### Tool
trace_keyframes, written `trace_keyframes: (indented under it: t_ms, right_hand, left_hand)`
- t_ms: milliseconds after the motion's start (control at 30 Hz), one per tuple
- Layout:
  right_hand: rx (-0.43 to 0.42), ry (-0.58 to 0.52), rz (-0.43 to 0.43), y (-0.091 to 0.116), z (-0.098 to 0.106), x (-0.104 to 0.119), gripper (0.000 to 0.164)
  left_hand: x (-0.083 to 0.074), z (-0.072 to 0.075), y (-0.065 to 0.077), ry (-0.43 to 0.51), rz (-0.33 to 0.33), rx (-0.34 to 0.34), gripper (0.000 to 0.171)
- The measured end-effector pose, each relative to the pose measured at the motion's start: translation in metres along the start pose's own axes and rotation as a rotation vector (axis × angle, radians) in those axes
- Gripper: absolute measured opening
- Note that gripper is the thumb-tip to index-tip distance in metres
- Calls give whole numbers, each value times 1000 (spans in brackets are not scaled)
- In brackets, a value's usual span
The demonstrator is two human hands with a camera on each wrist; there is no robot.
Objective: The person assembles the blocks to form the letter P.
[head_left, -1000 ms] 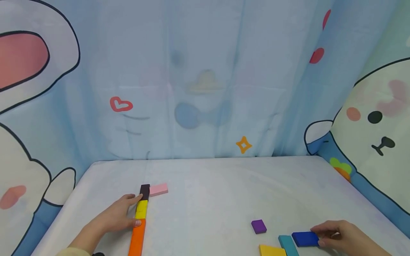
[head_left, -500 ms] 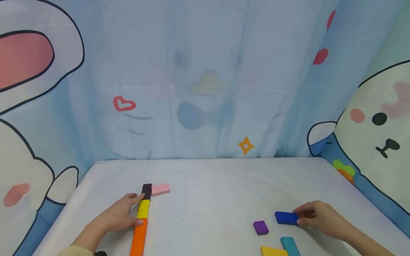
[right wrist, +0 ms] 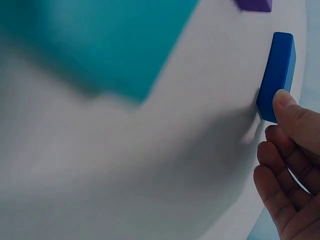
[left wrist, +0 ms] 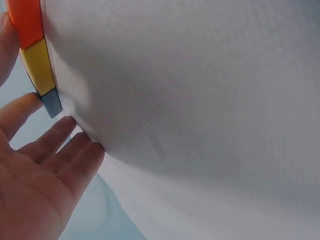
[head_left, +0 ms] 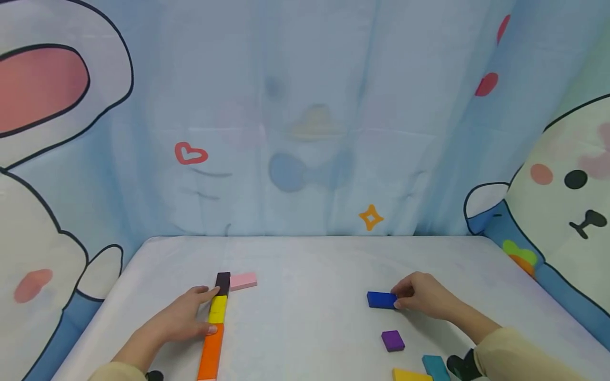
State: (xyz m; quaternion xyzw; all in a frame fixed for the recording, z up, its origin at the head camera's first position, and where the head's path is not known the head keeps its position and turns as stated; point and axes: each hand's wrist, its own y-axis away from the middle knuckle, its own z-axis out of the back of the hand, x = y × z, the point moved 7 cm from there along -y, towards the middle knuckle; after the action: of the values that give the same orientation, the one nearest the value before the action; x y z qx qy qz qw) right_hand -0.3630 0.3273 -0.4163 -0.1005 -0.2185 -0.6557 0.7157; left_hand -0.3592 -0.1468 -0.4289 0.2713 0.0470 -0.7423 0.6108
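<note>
My right hand [head_left: 426, 296] pinches one end of a dark blue rectangular block [head_left: 381, 300] between thumb and fingers, held over the right part of the table. In the right wrist view the thumb lies on the near end of this blue block [right wrist: 276, 75]. On the left, a black block [head_left: 222, 283], a yellow block [head_left: 217, 309] and an orange block [head_left: 211, 352] form a straight line. Beside it my left hand [head_left: 176, 320] rests, index fingertip at the black block and thumb on the orange one, fingers extended. A pink block [head_left: 243, 281] touches the black block's right side.
Near the right hand lie a purple square block [head_left: 393, 341], a teal block [head_left: 436, 368] and another yellow block [head_left: 411, 375], the last two cut off by the frame's bottom edge. A white cloth covers the table [head_left: 305, 275]; a printed blue curtain [head_left: 305, 79] hangs behind.
My right hand has carried the blue block away from beside the teal block, leftward and farther back, past the purple block. The left hand keeps its place on the row.
</note>
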Motion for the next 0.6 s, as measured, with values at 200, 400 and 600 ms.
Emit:
trace_keyframes:
  t_ms: [200, 400, 600]
  right_hand:
    - [0, 15, 42, -20, -13, 41, 21]
    - [11, 31, 88, -34, -24, 74, 19]
    - [22, 43, 127, -46, -34, 99, 18]
  left_hand:
    - [0, 0, 0, -7, 7, -3, 84]
    - [1, 1, 0, -4, 3, -8, 84]
    - [2, 0, -1, 1, 13, -9, 84]
